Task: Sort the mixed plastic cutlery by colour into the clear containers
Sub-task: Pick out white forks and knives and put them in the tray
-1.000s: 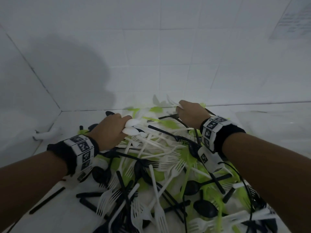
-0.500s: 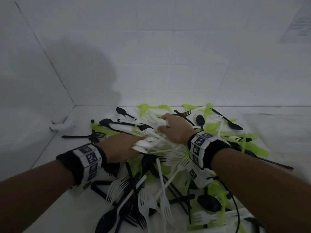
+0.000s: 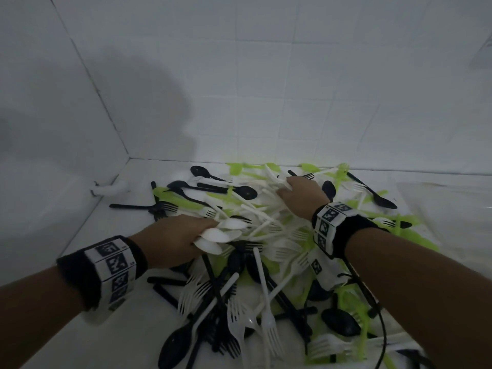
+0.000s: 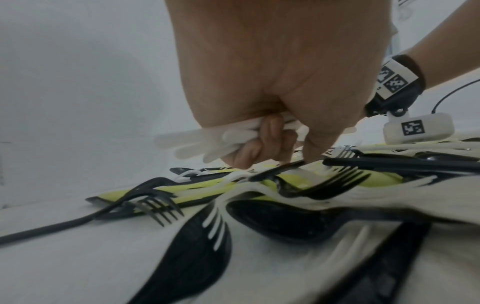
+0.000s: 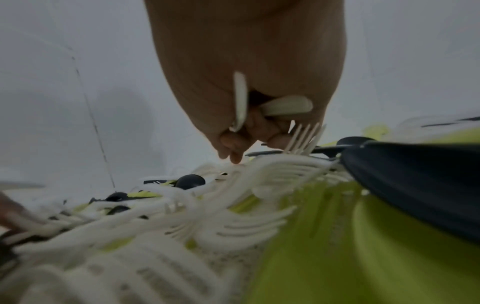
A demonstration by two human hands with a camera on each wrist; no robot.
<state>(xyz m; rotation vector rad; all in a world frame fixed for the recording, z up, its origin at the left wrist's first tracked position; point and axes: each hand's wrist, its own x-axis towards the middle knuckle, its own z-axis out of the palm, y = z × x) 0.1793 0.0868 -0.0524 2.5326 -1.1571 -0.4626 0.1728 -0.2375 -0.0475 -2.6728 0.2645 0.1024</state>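
Note:
A heap of mixed cutlery (image 3: 255,262) in white, black and lime green covers the white tiled surface. My left hand (image 3: 175,238) grips a bundle of white spoons (image 3: 223,233) at the heap's left side; its curled fingers (image 4: 262,144) wrap their handles (image 4: 197,142). My right hand (image 3: 300,193) sits at the far middle of the heap, curled round white cutlery (image 5: 283,108), with a white fork (image 5: 302,137) just beyond its fingers. No clear containers are in view.
Tiled walls meet in a corner at the far left. A small white fitting (image 3: 109,189) sticks out near that corner. Bare white surface (image 3: 93,342) lies left of the heap. A black cable (image 3: 380,331) runs from my right wrist band (image 3: 332,225) over the cutlery.
My right hand has moved left, from the heap's far right to its far middle. My left hand keeps its grip on the white spoons. The head view has tilted, showing more of the far cutlery.

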